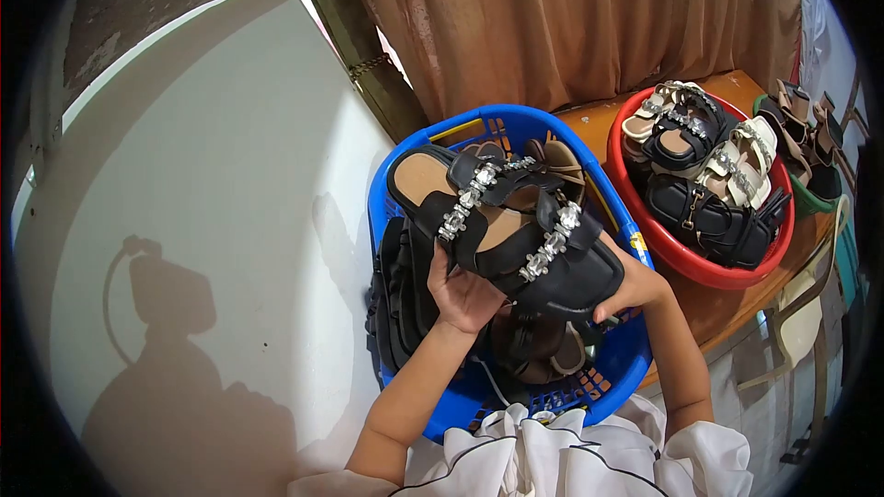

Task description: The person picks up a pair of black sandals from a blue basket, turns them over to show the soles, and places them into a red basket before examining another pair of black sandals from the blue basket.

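Note:
A pair of black sandals (502, 237) with tan insoles and clear jewelled straps is held up over the blue basket (629, 359). My left hand (463, 294) grips the pair from below, its thumb against the side of one sole. On the other side, my right hand (635, 283) is closed around the end of the pair, with some fingers hidden behind it. Beneath them, the basket holds more footwear, including black sandals (405, 290) at its left and brown ones (543, 340) near my wrists.
To the right, a red tub (737, 278) with black and white sandals stands on a wooden table (727, 317). A green container (815, 201) with more shoes is beyond it. A white wall (230, 175) rises at left; a brown curtain (589, 18) hangs behind.

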Demonstrator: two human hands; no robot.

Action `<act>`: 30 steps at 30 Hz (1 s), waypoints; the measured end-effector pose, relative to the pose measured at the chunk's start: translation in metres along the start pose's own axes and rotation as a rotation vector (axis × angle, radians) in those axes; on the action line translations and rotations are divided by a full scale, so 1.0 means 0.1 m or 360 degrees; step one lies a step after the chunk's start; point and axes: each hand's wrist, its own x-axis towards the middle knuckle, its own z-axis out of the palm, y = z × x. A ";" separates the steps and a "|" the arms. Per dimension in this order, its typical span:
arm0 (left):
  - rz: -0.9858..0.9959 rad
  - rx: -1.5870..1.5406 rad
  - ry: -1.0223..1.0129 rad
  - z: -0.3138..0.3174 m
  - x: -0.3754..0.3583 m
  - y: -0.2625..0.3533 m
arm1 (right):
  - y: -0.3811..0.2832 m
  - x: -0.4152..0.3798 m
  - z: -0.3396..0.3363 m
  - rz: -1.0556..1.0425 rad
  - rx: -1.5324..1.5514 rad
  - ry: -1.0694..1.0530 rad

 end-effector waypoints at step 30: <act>-0.0314 -0.0158 0.0298 0.05 0.09 -0.18 | -0.61 -1.86 -1.65 -0.0446 -0.0967 0.2024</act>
